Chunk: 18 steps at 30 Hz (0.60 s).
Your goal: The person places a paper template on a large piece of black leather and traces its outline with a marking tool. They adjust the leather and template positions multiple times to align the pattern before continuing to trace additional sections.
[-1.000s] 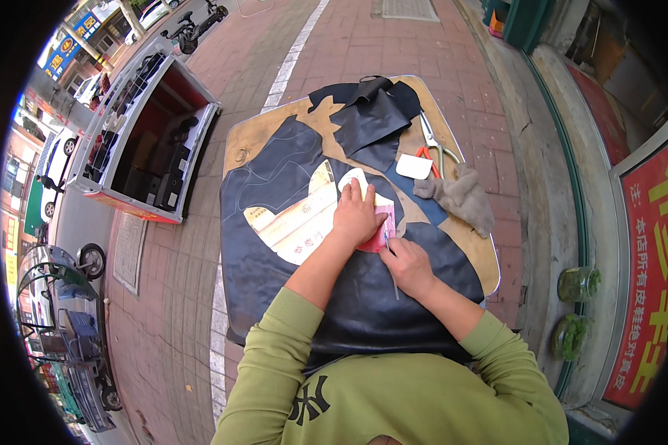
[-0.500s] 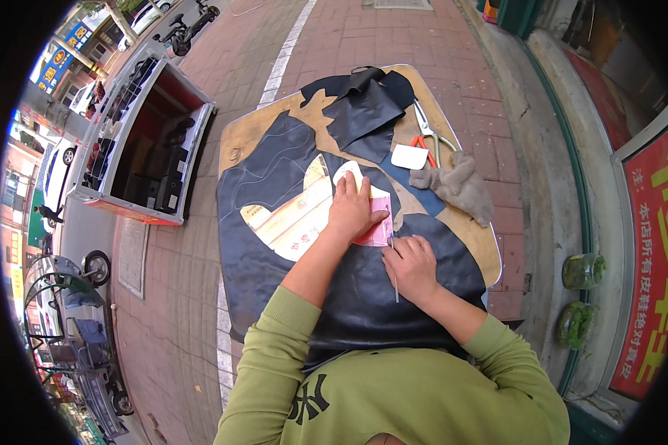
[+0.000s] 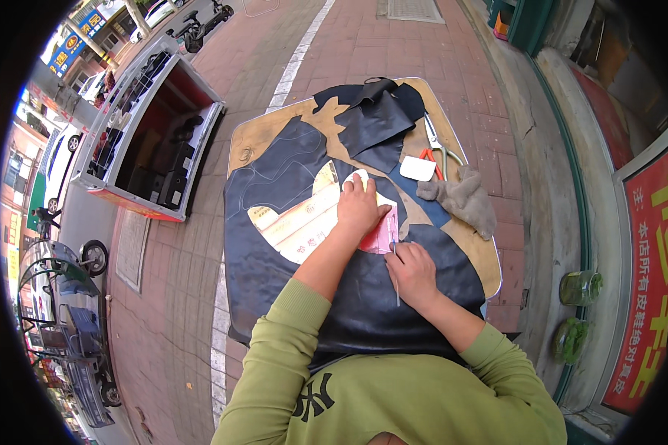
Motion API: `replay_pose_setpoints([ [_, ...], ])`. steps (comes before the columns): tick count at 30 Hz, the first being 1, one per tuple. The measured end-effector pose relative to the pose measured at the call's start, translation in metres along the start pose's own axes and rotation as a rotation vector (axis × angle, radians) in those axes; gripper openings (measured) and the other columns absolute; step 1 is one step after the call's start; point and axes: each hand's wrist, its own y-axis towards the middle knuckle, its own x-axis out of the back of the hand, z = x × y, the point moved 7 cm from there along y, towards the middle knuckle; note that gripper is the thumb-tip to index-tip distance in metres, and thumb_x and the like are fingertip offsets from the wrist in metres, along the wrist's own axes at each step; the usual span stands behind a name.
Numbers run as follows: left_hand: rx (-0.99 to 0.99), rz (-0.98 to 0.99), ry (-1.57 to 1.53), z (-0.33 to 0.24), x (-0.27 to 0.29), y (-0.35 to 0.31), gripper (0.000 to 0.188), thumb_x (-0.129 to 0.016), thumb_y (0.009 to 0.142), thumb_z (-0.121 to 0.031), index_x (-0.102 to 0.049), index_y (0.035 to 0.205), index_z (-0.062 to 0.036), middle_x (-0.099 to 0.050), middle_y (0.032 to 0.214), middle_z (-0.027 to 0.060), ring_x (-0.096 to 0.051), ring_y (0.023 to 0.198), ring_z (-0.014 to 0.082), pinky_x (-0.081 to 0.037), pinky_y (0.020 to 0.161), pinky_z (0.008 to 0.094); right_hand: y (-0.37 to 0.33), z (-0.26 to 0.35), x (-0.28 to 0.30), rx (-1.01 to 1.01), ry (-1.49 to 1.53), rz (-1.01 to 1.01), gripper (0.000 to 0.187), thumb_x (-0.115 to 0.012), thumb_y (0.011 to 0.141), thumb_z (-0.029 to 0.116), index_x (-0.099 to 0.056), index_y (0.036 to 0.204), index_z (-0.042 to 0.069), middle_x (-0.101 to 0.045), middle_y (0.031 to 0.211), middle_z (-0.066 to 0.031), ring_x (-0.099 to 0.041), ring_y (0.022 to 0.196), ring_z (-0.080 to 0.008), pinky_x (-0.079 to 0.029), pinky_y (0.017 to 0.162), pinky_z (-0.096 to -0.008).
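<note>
Black leather point(image 3: 274, 222) covers much of a small wooden table, with pale curved outlines drawn on its upper left part. On the leather lies a cut card template point(image 3: 304, 226), cream with printed stripes and a pink end point(image 3: 382, 236). My left hand point(image 3: 359, 209) lies on the template and presses it down, its fingers stretched out and holding nothing. At the pink end's lower right edge, my right hand point(image 3: 413, 271) is closed on a thin silvery pen-like stick point(image 3: 397, 288). The stick's upper end is by the template edge; its exact contact is too small to tell.
Scissors point(image 3: 433, 135), a red-handled tool point(image 3: 430, 157), a white square piece point(image 3: 417, 168) and a grey cloth point(image 3: 464, 199) lie at the table's right. Black leather scraps point(image 3: 378, 119) are at the far edge. A display cart point(image 3: 152, 141) stands left; jars point(image 3: 580, 288) line the right wall.
The whole view has shifted slightly, with the table a little lower in it. My left hand's fingers are drawn closer together; my right hand stays at the pink end with the stick.
</note>
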Motion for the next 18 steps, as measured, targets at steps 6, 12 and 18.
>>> replay_pose_setpoints([
  [6, 0.034, -0.096, -0.013, -0.007, -0.011, 0.004, 0.071, -0.060, 0.093, -0.046, -0.044, 0.139, 0.0054, -0.034, 0.149, 0.0326, -0.032, 0.140, 0.0459, -0.028, 0.116, 0.0448, 0.002, 0.003, 0.001, 0.026, 0.019, -0.043, 0.012, -0.068, 0.077, 0.008, -0.062, 0.087, 0.005, -0.059, 0.092, -0.0112, -0.060, 0.091, -0.0290, -0.050, 0.087, -0.0414],
  [12, 0.116, -0.101, -0.056, -0.006, -0.009, 0.003, 0.074, -0.058, 0.092, -0.052, -0.042, 0.141, 0.0015, -0.027, 0.153, 0.0334, -0.026, 0.142, 0.0490, -0.026, 0.116, 0.0503, 0.001, 0.004, 0.001, 0.018, -0.022, -0.018, 0.018, -0.073, 0.073, 0.007, -0.066, 0.089, 0.005, -0.063, 0.097, -0.0095, -0.062, 0.093, -0.0295, -0.051, 0.082, -0.0396],
  [18, 0.144, 0.034, -0.044, -0.003, -0.006, 0.004, 0.089, -0.055, 0.089, -0.063, -0.029, 0.154, -0.0067, -0.021, 0.158, 0.0295, -0.022, 0.146, 0.0445, -0.024, 0.117, 0.0475, 0.002, 0.004, 0.000, 0.012, -0.021, 0.000, 0.018, -0.073, 0.073, 0.007, -0.066, 0.089, 0.005, -0.063, 0.097, -0.0096, -0.062, 0.093, -0.0292, -0.051, 0.080, -0.0395],
])
